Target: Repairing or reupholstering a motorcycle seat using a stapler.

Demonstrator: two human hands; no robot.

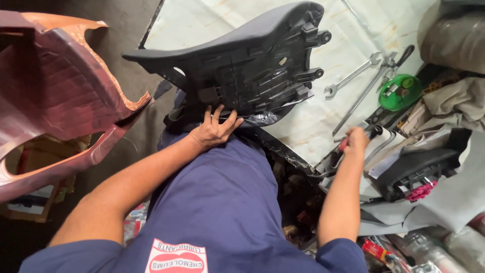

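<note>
A black motorcycle seat (247,60) lies upside down in front of you, its ribbed plastic underside facing up and its smooth padded top curving away toward the far side. It rests partly on your lap and partly on a pale, stained sheet (313,121) covering the workbench, which keeps the underside in easy reach. Your left hand (214,129) presses against the seat's near edge with fingers spread wide, steadying it rather than gripping. Your right hand (356,140) is closed around a tool with a red handle (344,144); its working end is hidden.

Beyond the seat, two long steel wrenches (353,76) lie on the sheet, shiny and slim. Just beside them sits a round green lid (400,92) holding small metal parts. To your right, grey cloth and a second black plastic piece (414,172) are piled together. To your left stands a dark red, glossy body panel (55,96) with a curved, cut-out edge.
</note>
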